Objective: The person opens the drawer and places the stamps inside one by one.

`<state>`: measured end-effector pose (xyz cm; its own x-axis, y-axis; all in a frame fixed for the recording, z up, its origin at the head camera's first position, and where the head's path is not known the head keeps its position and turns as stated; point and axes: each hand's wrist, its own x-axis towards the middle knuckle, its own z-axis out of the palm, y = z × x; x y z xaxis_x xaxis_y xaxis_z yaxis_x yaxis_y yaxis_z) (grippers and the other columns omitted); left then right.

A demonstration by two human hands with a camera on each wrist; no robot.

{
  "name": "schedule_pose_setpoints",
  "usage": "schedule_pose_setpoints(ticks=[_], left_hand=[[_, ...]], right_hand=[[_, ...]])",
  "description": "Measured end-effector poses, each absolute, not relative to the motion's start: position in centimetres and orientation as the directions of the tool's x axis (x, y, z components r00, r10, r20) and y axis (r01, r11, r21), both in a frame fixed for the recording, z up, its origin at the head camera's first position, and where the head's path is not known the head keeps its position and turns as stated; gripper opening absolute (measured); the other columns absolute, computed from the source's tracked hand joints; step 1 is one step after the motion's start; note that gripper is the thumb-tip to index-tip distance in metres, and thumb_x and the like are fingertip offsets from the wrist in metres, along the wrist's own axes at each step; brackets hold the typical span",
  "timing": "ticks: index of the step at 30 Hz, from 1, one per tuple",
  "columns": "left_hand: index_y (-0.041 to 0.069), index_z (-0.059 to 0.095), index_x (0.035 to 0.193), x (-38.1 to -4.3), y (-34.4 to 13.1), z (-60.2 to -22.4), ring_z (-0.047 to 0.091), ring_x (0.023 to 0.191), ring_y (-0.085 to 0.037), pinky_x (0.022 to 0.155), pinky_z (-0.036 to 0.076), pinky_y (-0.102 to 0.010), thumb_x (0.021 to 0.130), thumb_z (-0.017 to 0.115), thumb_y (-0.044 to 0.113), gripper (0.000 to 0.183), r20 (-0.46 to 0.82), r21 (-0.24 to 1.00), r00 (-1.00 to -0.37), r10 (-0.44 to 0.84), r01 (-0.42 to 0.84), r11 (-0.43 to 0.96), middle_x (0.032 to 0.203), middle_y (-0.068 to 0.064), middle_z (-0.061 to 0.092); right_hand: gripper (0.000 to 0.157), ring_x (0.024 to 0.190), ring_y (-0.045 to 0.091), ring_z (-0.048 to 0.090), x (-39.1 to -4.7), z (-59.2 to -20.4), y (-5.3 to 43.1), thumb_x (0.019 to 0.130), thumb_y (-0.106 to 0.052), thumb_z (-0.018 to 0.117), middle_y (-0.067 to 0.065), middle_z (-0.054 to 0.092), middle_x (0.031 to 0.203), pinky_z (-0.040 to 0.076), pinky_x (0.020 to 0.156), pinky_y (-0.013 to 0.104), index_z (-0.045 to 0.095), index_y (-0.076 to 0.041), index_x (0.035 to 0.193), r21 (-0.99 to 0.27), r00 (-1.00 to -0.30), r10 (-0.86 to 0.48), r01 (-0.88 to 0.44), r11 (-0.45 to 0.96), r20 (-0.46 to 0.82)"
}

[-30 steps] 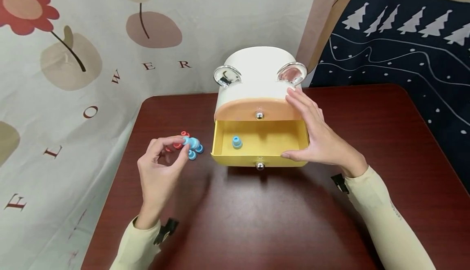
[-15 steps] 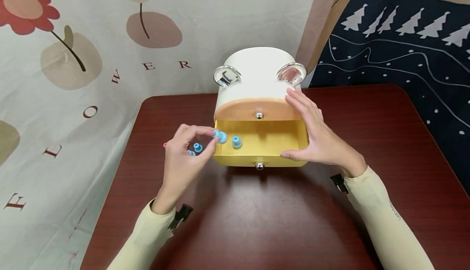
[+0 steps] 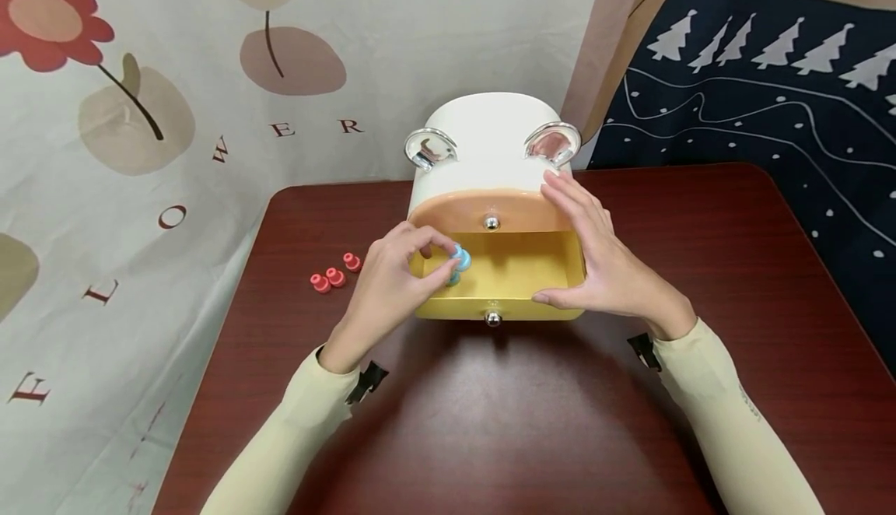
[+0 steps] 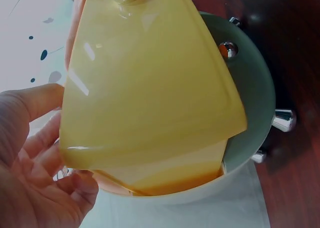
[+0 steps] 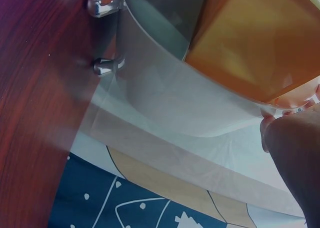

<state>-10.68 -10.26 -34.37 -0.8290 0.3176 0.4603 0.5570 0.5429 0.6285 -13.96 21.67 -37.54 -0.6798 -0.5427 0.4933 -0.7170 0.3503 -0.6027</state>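
My left hand [image 3: 402, 274] pinches a small light-blue pawn-like piece [image 3: 460, 257] between thumb and fingertips, over the left part of a pulled-out yellow drawer [image 3: 539, 262]. A second blue piece [image 3: 454, 278] in that drawer is partly covered by the pinched one. My right hand [image 3: 602, 258] spans the right side of the white toy cabinet [image 3: 490, 130], its straight fingers at the upper edge and its thumb at the drawer's front rim. From below, the left wrist view has the left hand [image 4: 45, 153] beside the drawer's yellow underside [image 4: 150, 82]; the drawer hides the pinched piece.
Three red pieces [image 3: 335, 277] lie on the dark wooden table [image 3: 490, 422], left of the cabinet. Above the yellow drawer, a peach drawer [image 3: 455, 210] is closed. Silver ears [image 3: 553, 144] stick out on top, and a green lower section [image 4: 250, 87] shows underneath.
My left hand has carried the blue piece rightward from the pile on the table to over the drawer. The red pieces have come into fuller view. My right hand has stayed put.
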Motion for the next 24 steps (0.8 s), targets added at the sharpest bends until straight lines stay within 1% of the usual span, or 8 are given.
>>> schedule_pose_setpoints(ticks=[4, 6, 10, 13, 16, 19, 21, 24], left_hand=[[0.013, 0.079, 0.093, -11.3, -9.7, -34.3, 0.050, 0.065, -0.017, 0.057, 0.037, -0.032, 0.091, 0.090, 0.011, 0.011, 0.407, 0.628, -0.837, 0.365, 0.547, 0.554, 0.071, 0.000, 0.059], [0.015, 0.080, 0.092, -11.5, -9.5, -34.2, 0.044, 0.058, -0.013, 0.055, 0.034, -0.033, 0.091, 0.089, 0.013, 0.010, 0.373, 0.622, -0.848, 0.376, 0.529, 0.577, 0.064, 0.002, 0.052], [0.018, 0.080, 0.092, -12.1, -9.0, -34.0, 0.037, 0.051, -0.011, 0.053, 0.034, -0.035, 0.092, 0.089, 0.017, 0.009, 0.312, 0.580, -0.857, 0.411, 0.514, 0.632, 0.055, 0.004, 0.044], [0.021, 0.079, 0.090, -12.7, -8.6, -34.0, 0.042, 0.054, -0.011, 0.056, 0.038, -0.036, 0.092, 0.089, 0.022, 0.011, 0.272, 0.528, -0.850, 0.451, 0.524, 0.668, 0.058, 0.008, 0.052], [0.023, 0.078, 0.087, -13.2, -8.3, -34.1, 0.049, 0.062, -0.011, 0.059, 0.043, -0.037, 0.091, 0.090, 0.025, 0.013, 0.233, 0.489, -0.847, 0.477, 0.526, 0.696, 0.067, 0.011, 0.062], [0.024, 0.078, 0.084, -13.6, -8.1, -34.3, 0.053, 0.067, -0.011, 0.061, 0.046, -0.037, 0.090, 0.091, 0.025, 0.014, 0.196, 0.462, -0.851, 0.487, 0.518, 0.720, 0.073, 0.012, 0.066], [0.024, 0.078, 0.084, -13.8, -8.0, -34.3, 0.055, 0.068, -0.012, 0.062, 0.047, -0.036, 0.090, 0.091, 0.024, 0.015, 0.177, 0.445, -0.848, 0.499, 0.521, 0.728, 0.073, 0.012, 0.066], [0.024, 0.078, 0.083, -14.0, -7.7, -34.4, 0.056, 0.068, -0.012, 0.062, 0.047, -0.036, 0.089, 0.092, 0.024, 0.016, 0.156, 0.415, -0.833, 0.530, 0.543, 0.730, 0.073, 0.013, 0.066]], right_hand=[[0.127, 0.165, 0.035, 0.008, -13.9, -37.6, 21.6, 0.071, -0.037, 0.099, 0.008, 0.018, 0.180, 0.013, 0.118, 0.076, 0.027, -0.008, 0.172, -0.606, -0.681, -0.540, -0.716, 0.347, 0.495], [0.129, 0.166, 0.035, 0.007, -13.9, -37.6, 21.7, 0.069, -0.035, 0.101, 0.008, 0.018, 0.180, 0.013, 0.118, 0.077, 0.027, -0.009, 0.171, -0.608, -0.682, -0.540, -0.714, 0.347, 0.494], [0.133, 0.166, 0.035, 0.006, -13.9, -37.6, 21.6, 0.064, -0.030, 0.104, 0.007, 0.017, 0.180, 0.013, 0.118, 0.077, 0.027, -0.011, 0.172, -0.613, -0.687, -0.541, -0.708, 0.350, 0.484], [0.133, 0.166, 0.035, 0.005, -13.9, -37.5, 21.7, 0.066, -0.033, 0.104, 0.006, 0.017, 0.180, 0.014, 0.117, 0.077, 0.027, -0.012, 0.172, -0.619, -0.693, -0.541, -0.702, 0.353, 0.477], [0.129, 0.166, 0.034, 0.005, -13.9, -37.6, 21.7, 0.072, -0.044, 0.101, 0.006, 0.017, 0.180, 0.015, 0.116, 0.078, 0.026, -0.012, 0.172, -0.622, -0.695, -0.542, -0.698, 0.354, 0.472], [0.127, 0.166, 0.034, 0.005, -13.9, -37.5, 21.6, 0.075, -0.050, 0.098, 0.006, 0.017, 0.180, 0.014, 0.116, 0.078, 0.026, -0.012, 0.172, -0.621, -0.694, -0.548, -0.698, 0.356, 0.467], [0.129, 0.166, 0.034, 0.005, -13.9, -37.5, 21.6, 0.073, -0.046, 0.100, 0.006, 0.017, 0.180, 0.014, 0.116, 0.079, 0.026, -0.012, 0.172, -0.620, -0.694, -0.548, -0.699, 0.357, 0.467], [0.132, 0.166, 0.034, 0.005, -13.8, -37.5, 21.7, 0.067, -0.034, 0.103, 0.006, 0.016, 0.180, 0.014, 0.116, 0.079, 0.026, -0.012, 0.173, -0.619, -0.694, -0.546, -0.700, 0.356, 0.470]])
